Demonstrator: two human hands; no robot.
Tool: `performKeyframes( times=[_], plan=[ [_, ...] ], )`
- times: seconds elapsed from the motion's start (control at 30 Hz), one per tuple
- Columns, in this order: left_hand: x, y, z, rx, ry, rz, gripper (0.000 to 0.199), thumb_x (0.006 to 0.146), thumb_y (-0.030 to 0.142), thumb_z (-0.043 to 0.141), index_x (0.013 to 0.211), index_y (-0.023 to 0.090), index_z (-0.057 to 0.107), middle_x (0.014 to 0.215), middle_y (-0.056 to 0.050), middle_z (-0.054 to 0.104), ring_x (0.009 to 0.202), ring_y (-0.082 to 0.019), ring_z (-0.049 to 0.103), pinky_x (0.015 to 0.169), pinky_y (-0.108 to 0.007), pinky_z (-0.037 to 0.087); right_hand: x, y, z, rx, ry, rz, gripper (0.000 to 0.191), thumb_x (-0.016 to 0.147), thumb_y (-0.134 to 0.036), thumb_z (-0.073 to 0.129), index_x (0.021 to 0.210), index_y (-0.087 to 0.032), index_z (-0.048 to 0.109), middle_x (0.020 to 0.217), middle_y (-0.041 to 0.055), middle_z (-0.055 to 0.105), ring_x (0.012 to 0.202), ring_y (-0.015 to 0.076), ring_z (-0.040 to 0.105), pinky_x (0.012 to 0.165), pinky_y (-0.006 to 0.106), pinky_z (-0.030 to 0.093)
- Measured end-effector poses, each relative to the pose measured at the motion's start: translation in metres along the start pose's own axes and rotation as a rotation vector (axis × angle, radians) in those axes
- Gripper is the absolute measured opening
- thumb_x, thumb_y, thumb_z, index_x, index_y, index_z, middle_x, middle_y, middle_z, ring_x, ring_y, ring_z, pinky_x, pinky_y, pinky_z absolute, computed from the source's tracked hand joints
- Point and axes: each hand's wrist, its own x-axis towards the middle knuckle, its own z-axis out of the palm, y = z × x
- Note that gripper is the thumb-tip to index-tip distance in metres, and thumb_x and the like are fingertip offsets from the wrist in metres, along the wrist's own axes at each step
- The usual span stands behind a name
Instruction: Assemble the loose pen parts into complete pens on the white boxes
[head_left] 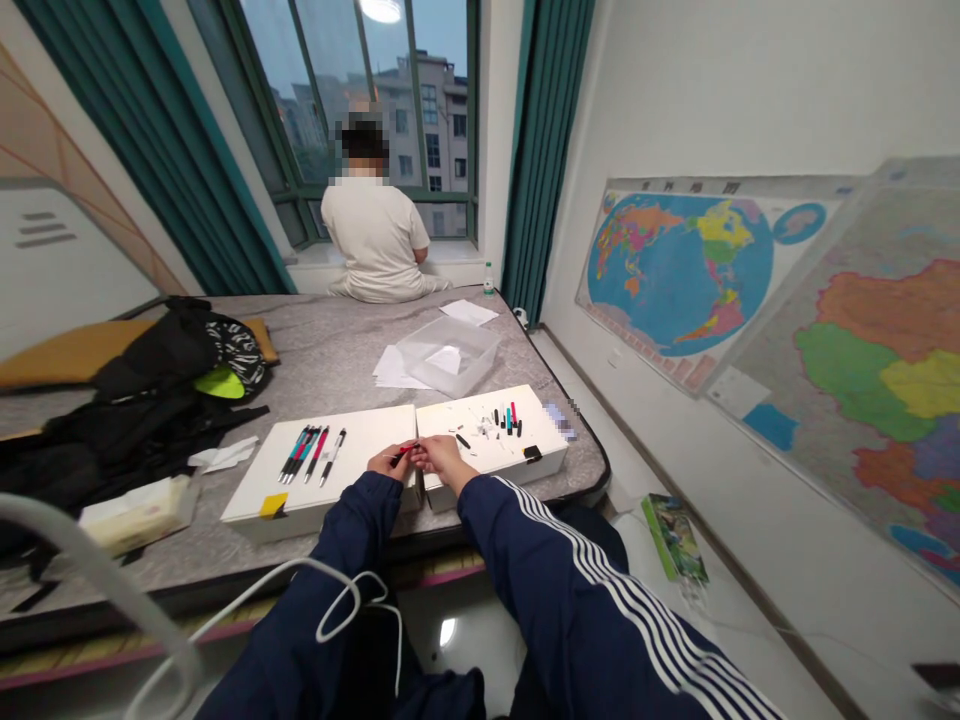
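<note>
My left hand is closed around a red pen barrel, held above the seam between two white boxes. Against it, the fingers of my right hand are pinched together; whether they grip the barrel or a small part is hidden. On the left white box lie several assembled pens, plus a red pen and a white-and-black pen. Pen parts in black, teal, red and silver are scattered over the right white box.
Behind the boxes, a clear plastic bin stands on white papers. A person sits by the window, facing away. A black backpack and a tissue pack lie at left. A white cable loops near my left sleeve.
</note>
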Motion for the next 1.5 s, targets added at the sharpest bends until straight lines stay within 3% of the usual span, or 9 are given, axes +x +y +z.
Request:
performKeyframes(
  times=[0.1, 0.17, 0.27, 0.37, 0.5, 0.87, 1.23, 1.5],
  plan=[
    [0.000, 0.002, 0.002, 0.021, 0.040, -0.028, 0.038, 0.078, 0.046, 0.055, 0.099, 0.019, 0.071, 0.097, -0.008, 0.073, 0.094, -0.024, 0.067, 0.085, -0.037, 0.053, -0.012, -0.002, -0.005, -0.078, 0.075, -0.077, 0.009, 0.089, -0.021, 0.049, 0.090, -0.014, 0.055, 0.060, -0.0009, 0.061, 0.042, 0.0076, 0.054, 0.041, 0.016, 0.043],
    [0.000, 0.003, 0.002, 0.033, 0.051, -0.033, 0.037, 0.078, 0.045, 0.055, 0.096, 0.018, 0.072, 0.094, -0.008, 0.073, 0.091, -0.024, 0.068, 0.083, -0.036, 0.053, -0.021, -0.011, -0.021, -0.208, 0.106, -0.164, 0.012, 0.088, -0.021, 0.050, 0.098, -0.015, 0.054, 0.064, -0.0005, 0.062, 0.043, 0.0086, 0.055, 0.043, 0.017, 0.043],
    [-0.001, 0.006, 0.001, 0.049, 0.050, -0.054, 0.037, 0.078, 0.046, 0.055, 0.093, 0.017, 0.072, 0.091, -0.009, 0.073, 0.088, -0.024, 0.068, 0.077, -0.035, 0.054, -0.032, -0.034, -0.062, -0.595, 0.282, -0.338, 0.012, 0.085, -0.020, 0.052, 0.093, -0.015, 0.059, 0.071, 0.0040, 0.065, 0.054, 0.0118, 0.060, 0.055, 0.022, 0.047],
    [-0.002, 0.009, -0.001, 0.044, 0.046, -0.074, 0.037, 0.078, 0.046, 0.054, 0.094, 0.018, 0.071, 0.088, -0.008, 0.074, 0.085, -0.023, 0.068, 0.073, -0.033, 0.055, -0.036, -0.055, -0.107, -1.001, 0.524, -0.444, 0.012, 0.081, -0.014, 0.054, 0.086, -0.012, 0.065, 0.089, 0.0126, 0.068, 0.085, 0.0191, 0.063, 0.079, 0.027, 0.046],
    [-0.002, 0.010, -0.002, 0.087, 0.048, -0.085, 0.035, 0.077, 0.046, 0.055, 0.093, 0.019, 0.071, 0.085, -0.005, 0.074, 0.082, -0.022, 0.069, 0.073, -0.031, 0.054, -0.033, -0.059, -0.135, -1.287, 0.471, -0.423, 0.018, 0.084, -0.017, 0.053, 0.092, -0.009, 0.068, 0.094, 0.0160, 0.068, 0.095, 0.0231, 0.061, 0.086, 0.031, 0.043],
    [-0.002, 0.009, 0.000, 0.003, 0.049, -0.093, 0.036, 0.076, 0.047, 0.056, 0.092, 0.020, 0.071, 0.081, -0.005, 0.074, 0.079, -0.021, 0.069, 0.070, -0.031, 0.055, -0.016, -0.068, -0.115, -1.480, 0.380, -0.289, 0.031, 0.082, -0.006, 0.048, 0.108, -0.003, 0.065, 0.105, 0.0238, 0.065, 0.102, 0.0260, 0.062, 0.085, 0.032, 0.047],
    [-0.006, 0.031, -0.008, 0.033, 0.012, -0.070, 0.032, 0.077, 0.044, 0.056, 0.091, 0.021, 0.072, 0.080, -0.004, 0.074, 0.078, -0.022, 0.069, 0.067, -0.030, 0.055, -0.026, -0.065, -0.113, -1.583, 0.327, -0.368, 0.031, 0.085, -0.004, 0.044, 0.108, -0.004, 0.065, 0.107, 0.0223, 0.065, 0.105, 0.0262, 0.061, 0.086, 0.034, 0.046],
    [-0.005, 0.024, -0.004, 0.066, 0.000, -0.064, 0.034, 0.077, 0.047, 0.055, 0.092, 0.021, 0.072, 0.083, -0.005, 0.074, 0.077, -0.022, 0.068, 0.065, -0.029, 0.054, -0.021, -0.073, -0.105, -1.650, 0.248, -0.372, 0.028, 0.081, -0.006, 0.051, 0.103, -0.004, 0.068, 0.100, 0.0231, 0.067, 0.103, 0.0282, 0.062, 0.087, 0.035, 0.047]
  ],
)
